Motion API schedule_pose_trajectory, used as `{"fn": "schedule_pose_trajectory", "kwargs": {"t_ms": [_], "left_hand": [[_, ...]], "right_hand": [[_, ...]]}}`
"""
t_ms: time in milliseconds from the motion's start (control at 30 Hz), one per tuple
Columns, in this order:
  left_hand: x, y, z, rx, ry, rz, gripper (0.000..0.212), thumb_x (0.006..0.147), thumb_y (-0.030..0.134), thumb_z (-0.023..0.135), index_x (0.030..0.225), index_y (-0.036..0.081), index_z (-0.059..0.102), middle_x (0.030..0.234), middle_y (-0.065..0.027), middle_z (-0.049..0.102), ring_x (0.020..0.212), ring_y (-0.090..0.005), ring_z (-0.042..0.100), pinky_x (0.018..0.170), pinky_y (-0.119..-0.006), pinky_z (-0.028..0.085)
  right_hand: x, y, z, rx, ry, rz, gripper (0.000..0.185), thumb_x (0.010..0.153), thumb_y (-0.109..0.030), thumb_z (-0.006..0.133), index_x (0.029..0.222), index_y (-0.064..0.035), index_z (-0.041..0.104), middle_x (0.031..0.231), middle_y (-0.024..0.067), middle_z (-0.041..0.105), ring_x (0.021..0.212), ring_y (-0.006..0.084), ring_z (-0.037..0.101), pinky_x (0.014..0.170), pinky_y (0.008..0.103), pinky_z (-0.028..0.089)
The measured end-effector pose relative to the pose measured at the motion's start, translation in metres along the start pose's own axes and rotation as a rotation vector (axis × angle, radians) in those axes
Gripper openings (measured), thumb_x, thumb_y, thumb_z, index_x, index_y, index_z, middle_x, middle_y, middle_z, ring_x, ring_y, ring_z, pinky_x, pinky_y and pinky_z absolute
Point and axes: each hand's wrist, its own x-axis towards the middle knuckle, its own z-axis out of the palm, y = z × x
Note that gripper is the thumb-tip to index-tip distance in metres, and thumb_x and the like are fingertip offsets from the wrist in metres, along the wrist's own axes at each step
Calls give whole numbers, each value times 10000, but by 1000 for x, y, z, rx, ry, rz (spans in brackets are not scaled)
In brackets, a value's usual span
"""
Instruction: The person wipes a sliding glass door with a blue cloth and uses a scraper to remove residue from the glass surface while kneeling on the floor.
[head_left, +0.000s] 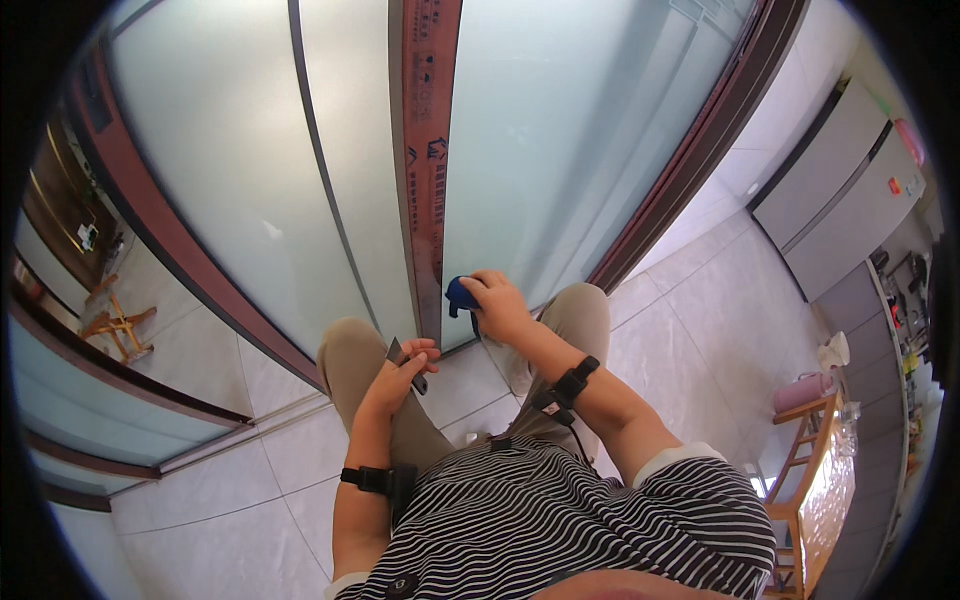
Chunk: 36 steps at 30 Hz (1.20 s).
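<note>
My left hand holds a flat-bladed tool, likely a scraper; its thin grey blade points up and its dark handle end shows below the fingers. My right hand grips a small rounded blue object close to the lower part of a frosted glass door panel; its exact kind is unclear. Between two glass panels runs a door stile covered in red printed film. To its left is another frosted panel. My knees are bent on either side of the stile's lower end.
Grey floor tiles surround me, with a door track at left. A wooden stool is beyond the door. On the right are a refrigerator, a wooden table and a pink jug.
</note>
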Motion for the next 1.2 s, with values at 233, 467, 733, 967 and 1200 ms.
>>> {"fn": "schedule_pose_trajectory", "kwargs": {"t_ms": [233, 467, 733, 967, 1200], "left_hand": [[6, -6, -3, -49, -20, 16, 324, 963, 173, 537, 1217, -27, 553, 1088, -118, 637, 898, -171, 609, 842, -299, 478], [0, -4, -2, -21, 5, 43, 303, 976, 187, 526, 1206, -6, 566, 1090, -104, 638, 901, -160, 600, 815, -292, 473], [-4, 0, 2, 18, -6, -23, 287, 983, 167, 505, 1221, 11, 543, 1109, -83, 619, 900, -147, 589, 865, -286, 438], [2, -7, 1, 61, -6, 1, 298, 958, 150, 527, 1208, -6, 569, 1095, -97, 641, 909, -162, 594, 827, -297, 456], [3, -2, -1, 33, 5, 29, 314, 972, 171, 518, 1229, -8, 543, 1080, -92, 634, 891, -162, 595, 848, -302, 457]], "right_hand": [[73, -29, -121, -9, 397, -197, 541, 705, -62, 728, 1217, -66, 551, 1252, 225, 518, 1148, 422, 513, 949, 451, 468], [199, -90, -248, -305, 1071, -501, 492, 692, 1, 651, 1179, -28, 597, 1152, 198, 584, 1075, 390, 535, 968, 434, 422], [159, -82, -162, -200, 927, -408, 550, 601, 111, 548, 1133, -16, 608, 1118, 175, 584, 1022, 386, 530, 909, 441, 434], [58, -43, -41, -124, 591, -189, 453, 653, 83, 560, 1088, -28, 615, 1075, 137, 580, 1013, 360, 546, 887, 464, 448], [-20, 7, 25, 253, 56, 250, 438, 758, -12, 679, 1184, -26, 575, 1116, 184, 594, 1066, 379, 564, 934, 414, 454]]}}
